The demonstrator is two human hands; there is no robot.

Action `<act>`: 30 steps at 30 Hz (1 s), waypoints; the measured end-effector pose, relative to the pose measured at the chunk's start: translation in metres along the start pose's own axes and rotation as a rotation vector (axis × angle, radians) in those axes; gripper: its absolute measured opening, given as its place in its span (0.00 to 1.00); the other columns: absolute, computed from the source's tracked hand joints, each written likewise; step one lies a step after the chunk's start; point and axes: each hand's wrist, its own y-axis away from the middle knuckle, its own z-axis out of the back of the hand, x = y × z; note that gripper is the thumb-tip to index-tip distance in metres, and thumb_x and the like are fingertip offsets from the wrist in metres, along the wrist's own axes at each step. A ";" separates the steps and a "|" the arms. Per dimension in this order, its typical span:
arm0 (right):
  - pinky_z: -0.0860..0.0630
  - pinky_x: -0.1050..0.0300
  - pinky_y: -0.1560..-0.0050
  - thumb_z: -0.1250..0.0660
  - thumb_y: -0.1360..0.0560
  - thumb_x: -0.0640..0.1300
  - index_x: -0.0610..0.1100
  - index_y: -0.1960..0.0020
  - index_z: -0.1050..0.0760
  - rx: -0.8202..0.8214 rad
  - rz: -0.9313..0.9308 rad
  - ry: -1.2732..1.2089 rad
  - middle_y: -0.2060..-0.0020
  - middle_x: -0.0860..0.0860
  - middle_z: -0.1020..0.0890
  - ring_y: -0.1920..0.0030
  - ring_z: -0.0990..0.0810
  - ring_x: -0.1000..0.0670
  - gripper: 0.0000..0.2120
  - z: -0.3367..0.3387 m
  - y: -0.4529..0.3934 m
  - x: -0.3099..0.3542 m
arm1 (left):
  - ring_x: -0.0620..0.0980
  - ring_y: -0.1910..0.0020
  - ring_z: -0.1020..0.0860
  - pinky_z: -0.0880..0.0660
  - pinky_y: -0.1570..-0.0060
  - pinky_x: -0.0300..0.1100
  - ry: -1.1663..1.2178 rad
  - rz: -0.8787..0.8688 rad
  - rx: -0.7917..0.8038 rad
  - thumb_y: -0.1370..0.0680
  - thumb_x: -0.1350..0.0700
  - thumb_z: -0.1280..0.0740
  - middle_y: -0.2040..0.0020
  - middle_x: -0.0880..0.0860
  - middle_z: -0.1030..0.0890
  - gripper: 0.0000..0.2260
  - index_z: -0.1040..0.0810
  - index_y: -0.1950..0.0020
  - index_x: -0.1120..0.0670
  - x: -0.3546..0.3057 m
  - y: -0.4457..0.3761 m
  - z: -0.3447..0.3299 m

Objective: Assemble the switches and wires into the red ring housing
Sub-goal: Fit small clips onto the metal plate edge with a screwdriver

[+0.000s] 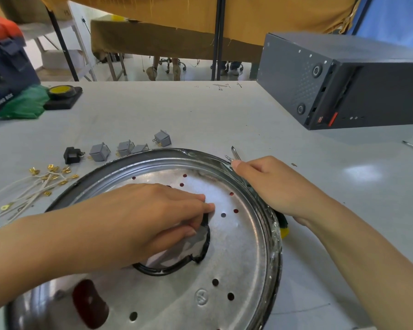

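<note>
A large round metal housing [236,253] lies flat on the near part of the white table [200,110], its perforated silver face up and a dark-rimmed round opening [177,263] near its middle; red shows only through the small holes. The left hand [153,217] lies over that opening, its fingertips curled onto the black rim at the opening's right edge and pinching it. The right hand [272,184] rests on the housing's right rim, fingers closed round a screwdriver [235,154] whose metal shaft points to the far left past the rim, while its yellow handle end [284,231] shows below the wrist. Just beyond the housing's far-left edge sit four grey rocker switches [100,152] and one black switch [72,155], in a loose row running left to right. Left of the housing lie white wires with brass terminals [45,184], fanned toward the near left. A dark computer case [343,82] lies at far right, well apart, with bare table between.
</note>
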 end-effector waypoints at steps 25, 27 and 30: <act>0.38 0.59 0.73 0.46 0.22 0.59 0.44 0.68 0.33 0.008 0.074 0.027 0.75 0.49 0.32 0.74 0.35 0.52 0.23 0.000 -0.002 -0.008 | 0.38 0.65 0.20 0.28 0.63 0.26 0.567 0.208 -0.292 0.27 0.58 0.29 0.65 0.44 0.17 0.04 0.17 0.58 0.48 0.015 -0.044 0.003; 0.37 0.57 0.70 0.46 0.22 0.59 0.44 0.67 0.32 0.014 0.076 0.016 0.74 0.48 0.32 0.74 0.34 0.52 0.23 -0.001 -0.002 -0.007 | 0.38 0.65 0.20 0.29 0.63 0.25 0.570 0.209 -0.301 0.27 0.58 0.29 0.66 0.44 0.17 0.05 0.17 0.58 0.48 0.015 -0.044 0.002; 0.37 0.56 0.70 0.46 0.22 0.59 0.43 0.67 0.31 0.017 0.077 0.003 0.74 0.48 0.33 0.74 0.35 0.52 0.23 -0.001 -0.002 -0.007 | 0.38 0.65 0.20 0.29 0.62 0.25 0.570 0.210 -0.308 0.28 0.58 0.29 0.65 0.44 0.17 0.05 0.17 0.58 0.47 0.015 -0.044 0.002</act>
